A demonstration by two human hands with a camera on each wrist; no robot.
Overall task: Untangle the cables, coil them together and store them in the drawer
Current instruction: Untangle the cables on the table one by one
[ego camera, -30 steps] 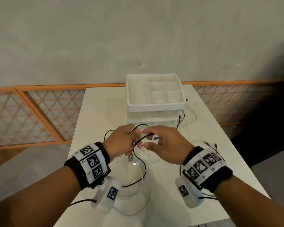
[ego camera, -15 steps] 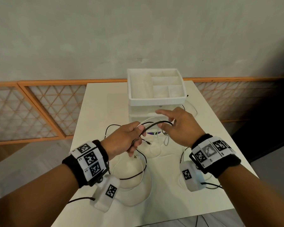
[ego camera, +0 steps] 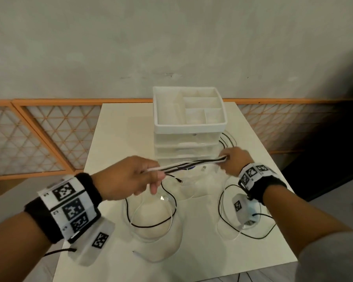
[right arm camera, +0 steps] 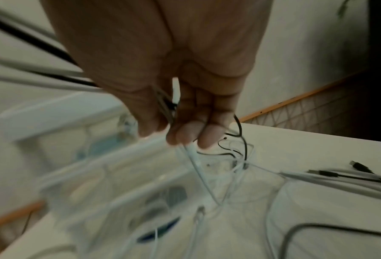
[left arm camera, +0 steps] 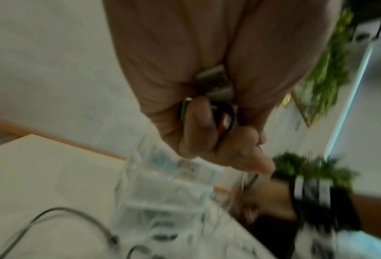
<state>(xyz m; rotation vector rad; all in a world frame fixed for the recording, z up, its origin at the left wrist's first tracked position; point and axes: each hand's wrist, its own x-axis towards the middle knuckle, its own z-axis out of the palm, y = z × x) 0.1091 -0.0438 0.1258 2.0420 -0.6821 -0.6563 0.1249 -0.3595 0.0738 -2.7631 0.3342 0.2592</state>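
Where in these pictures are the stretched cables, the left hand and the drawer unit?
stretched cables point(ego camera: 183, 166), head view, middle of the taut span.
left hand point(ego camera: 128, 178), head view, back of hand.
drawer unit point(ego camera: 189, 125), head view, front rim of top tray.

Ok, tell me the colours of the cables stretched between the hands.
Black and white cables, side by side; clearest in the head view.

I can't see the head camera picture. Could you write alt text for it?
Two hands stretch a bundle of black and white cables taut above a white table: the left hand grips one end, the right hand the other. More cable loops lie slack on the table, and a white drawer organiser stands behind.
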